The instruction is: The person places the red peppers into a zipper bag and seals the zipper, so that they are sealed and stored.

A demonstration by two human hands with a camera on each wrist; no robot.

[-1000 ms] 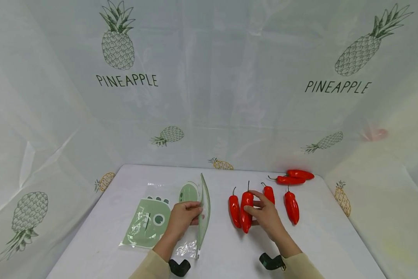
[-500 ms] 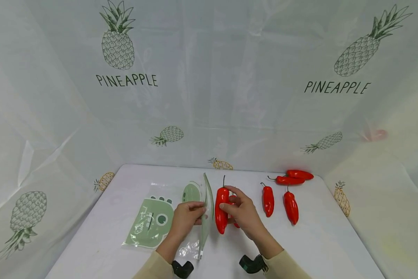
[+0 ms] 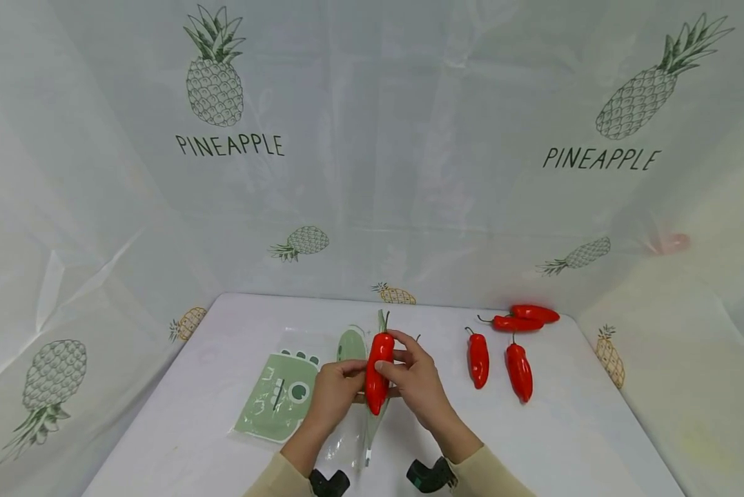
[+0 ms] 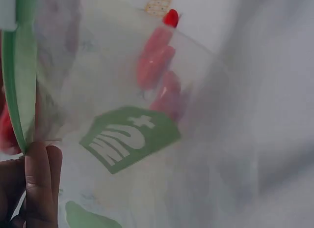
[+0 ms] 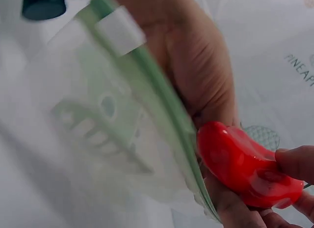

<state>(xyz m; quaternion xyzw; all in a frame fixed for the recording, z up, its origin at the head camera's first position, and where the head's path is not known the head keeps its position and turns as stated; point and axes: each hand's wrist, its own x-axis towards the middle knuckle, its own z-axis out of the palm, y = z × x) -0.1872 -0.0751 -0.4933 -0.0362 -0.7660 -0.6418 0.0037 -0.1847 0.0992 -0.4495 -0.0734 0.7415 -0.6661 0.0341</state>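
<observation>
My left hand [image 3: 331,390] pinches the zip edge of a clear slider bag [image 4: 130,139] with green print, held upright on its side. The green zip strip [image 4: 19,90] bows a little, and its white slider [image 5: 121,30] sits at the near end. Between finger and thumb, my right hand [image 3: 418,383] holds a red chili pepper [image 3: 379,373], stem up. It lies right at the bag's mouth and overlaps the zip edge and left fingertips in the head view. A second pepper is mostly hidden behind the right hand; only its stem [image 3: 418,337] shows.
Further right on the white table [image 3: 571,428] lie two chili peppers, a nearer one [image 3: 478,359] and another [image 3: 519,373]. Two more, a front one [image 3: 516,322] and a rear one [image 3: 535,313], lie at the back edge. A flat green bag with a printed face [image 3: 279,397] lies left.
The right hand has lifted the chili pepper from beside its neighbour and carried it left to the bag's mouth. The left hand and bag have shifted slightly right.
</observation>
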